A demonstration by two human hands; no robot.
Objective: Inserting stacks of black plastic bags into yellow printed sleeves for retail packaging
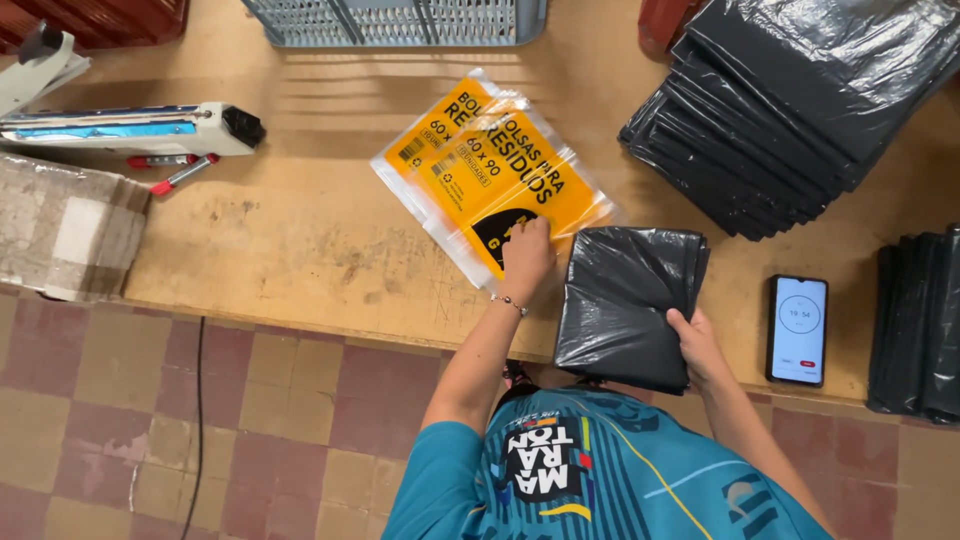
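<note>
Looking down from the head camera, a wooden table (300, 220) is seen from above, with checkered floor tiles (200, 420) below its edge. The left hand (526, 256) is laid flat on a yellow and clear plastic sleeve (490, 170), which lies at an angle near the middle of the table; the fingers are pressed together on the sleeve's lower corner, and a thin bracelet (510, 302) is worn on that wrist. The folded black bag bundle (628, 300) is gripped at its lower right edge by the right hand (697, 345), thumb on top and the other fingers tucked out of sight underneath, so their spread can't really be told. The bundle sits just beside the sleeve, touching its corner, right at the table's near edge.

Off to the right, a phone (797, 328) with a lit screen is parked flat. A big stack of black bags (790, 110) is piled at the upper right, and another pile (920, 320) is found at the far right edge. On the left, a sealing tool (130, 128) and a red marker (182, 174) are left lying.
</note>
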